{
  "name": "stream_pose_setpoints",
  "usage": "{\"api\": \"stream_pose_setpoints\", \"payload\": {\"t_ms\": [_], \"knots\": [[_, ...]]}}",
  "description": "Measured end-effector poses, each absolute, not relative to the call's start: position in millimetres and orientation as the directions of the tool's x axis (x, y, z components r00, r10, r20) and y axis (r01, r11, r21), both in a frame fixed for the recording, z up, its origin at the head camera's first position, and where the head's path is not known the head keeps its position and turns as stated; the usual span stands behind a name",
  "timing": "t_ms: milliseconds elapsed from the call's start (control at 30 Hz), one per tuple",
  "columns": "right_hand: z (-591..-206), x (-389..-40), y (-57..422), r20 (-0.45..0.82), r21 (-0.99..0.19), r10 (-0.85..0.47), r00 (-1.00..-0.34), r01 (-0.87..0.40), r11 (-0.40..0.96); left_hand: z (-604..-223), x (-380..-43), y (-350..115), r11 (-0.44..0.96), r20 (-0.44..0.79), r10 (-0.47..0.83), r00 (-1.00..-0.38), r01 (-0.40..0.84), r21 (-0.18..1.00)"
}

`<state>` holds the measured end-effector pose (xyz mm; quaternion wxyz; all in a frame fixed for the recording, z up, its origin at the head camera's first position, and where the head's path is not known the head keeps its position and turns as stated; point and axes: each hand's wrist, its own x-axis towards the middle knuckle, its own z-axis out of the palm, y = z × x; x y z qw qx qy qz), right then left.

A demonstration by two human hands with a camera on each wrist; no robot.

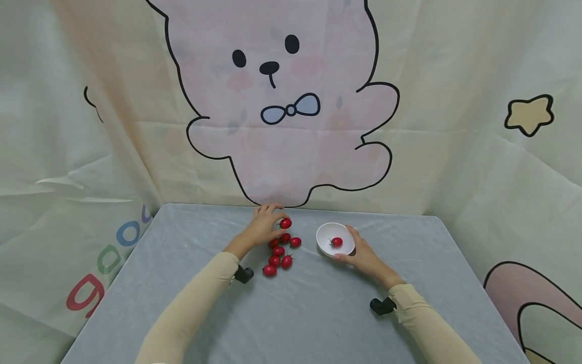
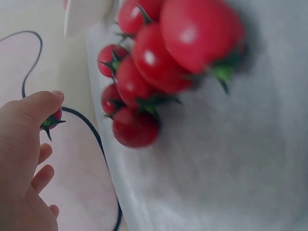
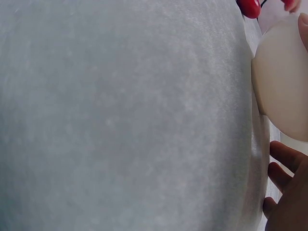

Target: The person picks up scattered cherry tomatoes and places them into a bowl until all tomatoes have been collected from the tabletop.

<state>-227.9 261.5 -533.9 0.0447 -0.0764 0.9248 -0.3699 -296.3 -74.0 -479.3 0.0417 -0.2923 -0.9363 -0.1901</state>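
Observation:
My left hand (image 1: 262, 226) pinches a red cherry tomato (image 1: 285, 223) between thumb and fingers, over the far end of a group of cherry tomatoes (image 1: 270, 271) on the table. In the left wrist view the green stem of the pinched tomato (image 2: 57, 115) pokes out below the thumb, while the other fingers curl loosely. To the right, my right hand (image 1: 364, 257) grips a small white bowl (image 1: 324, 241) by its side, thumb at the near rim and fingers round the far side. One cherry tomato (image 1: 336, 242) lies inside the bowl.
A grey-blue cloth covers the table (image 1: 318, 313). Behind its far edge hangs a pale curtain (image 1: 418, 167) printed with a cartoon bear, and similar cloth hangs at both sides. Black wrist cameras (image 1: 244, 274) are strapped to both wrists.

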Motion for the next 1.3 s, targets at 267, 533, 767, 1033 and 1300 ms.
{"api": "stream_pose_setpoints", "payload": {"t_ms": [267, 533, 767, 1033, 1300], "knots": [[-532, -227, 261, -0.009, -0.682, -0.176, -0.984, -0.123, 0.721, -469, -295, -49, 0.735, 0.185, 0.589, -0.787, 0.617, 0.283], [-534, -228, 262, -0.013, -0.689, -0.174, -0.985, -0.117, 0.715, -462, -289, -24, 0.701, 0.188, 0.638, -0.747, 0.664, 0.259], [-532, -228, 262, -0.053, -0.686, -0.169, -0.984, -0.087, 0.722, -460, -282, -3, 0.703, 0.145, 0.667, -0.731, 0.682, 0.202], [-531, -227, 261, -0.079, -0.68, -0.162, -0.984, -0.065, 0.73, -463, -277, 12, 0.681, 0.158, 0.694, -0.703, 0.711, 0.173], [-529, -226, 261, -0.057, -0.683, -0.173, -0.983, -0.088, 0.725, -469, -275, 22, 0.681, 0.153, 0.696, -0.702, 0.712, 0.17]]}}
